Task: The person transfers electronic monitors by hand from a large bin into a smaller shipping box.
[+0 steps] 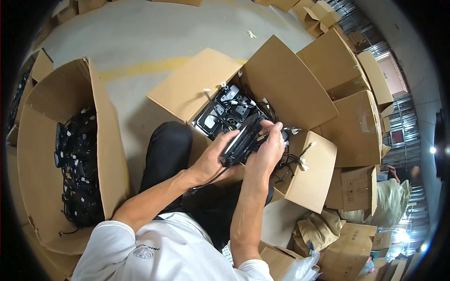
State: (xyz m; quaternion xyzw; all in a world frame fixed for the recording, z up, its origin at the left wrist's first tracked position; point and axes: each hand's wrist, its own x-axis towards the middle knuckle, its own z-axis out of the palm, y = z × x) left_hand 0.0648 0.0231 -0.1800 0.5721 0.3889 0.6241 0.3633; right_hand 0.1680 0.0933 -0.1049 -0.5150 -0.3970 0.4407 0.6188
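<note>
My left hand (pixel 212 158) is closed around one side of a black plastic device (pixel 238 146) with a cable (pixel 209 181) hanging from it. On its other side my right hand (pixel 269 149) is closed, thumb and fingers pinching the device's far end by its wires. The exact kind of device cannot be made out. Just beyond both hands stands an open cardboard box (pixel 197 85), flaps spread. Inside lie several black parts (pixel 238 108) with wires and white connectors. More cables (pixel 296 161) spill over its right flap, close to my right hand.
At the left, a tall open carton (pixel 111 154) holds a pile of black wired devices (pixel 80 173). More cartons (pixel 349 126) are stacked at the right, beside sacks (pixel 322 229). A small scrap (pixel 251 34) lies on the grey floor. Clear plastic wrap (pixel 302 268) is near the bottom edge.
</note>
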